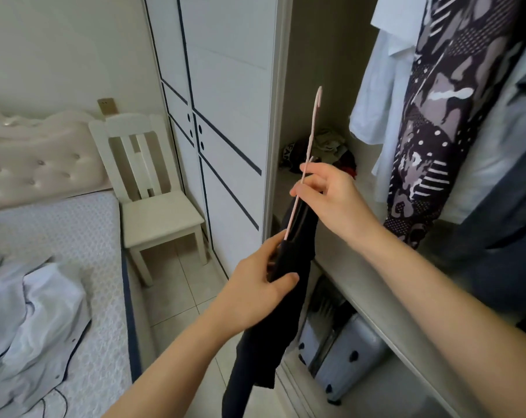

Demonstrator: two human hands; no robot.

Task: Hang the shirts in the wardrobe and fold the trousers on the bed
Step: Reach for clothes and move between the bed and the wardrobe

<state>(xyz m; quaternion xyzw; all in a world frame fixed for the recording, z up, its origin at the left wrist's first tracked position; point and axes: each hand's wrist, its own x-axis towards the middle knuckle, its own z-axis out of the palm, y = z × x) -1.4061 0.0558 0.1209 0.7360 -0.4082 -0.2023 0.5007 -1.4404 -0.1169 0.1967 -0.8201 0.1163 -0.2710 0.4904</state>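
The pink hanger is pinched at its neck by the right hand. The black garment on it is gripped just below by the left hand. Its long axis runs steeply up, hook topmost. The hung clothes lie up and right, nearer the right hand.

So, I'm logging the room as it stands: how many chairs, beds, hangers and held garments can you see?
chair: 1
bed: 1
pink hanger, pinched by right hand: 1
black garment, gripped by left hand: 1
Total: 4
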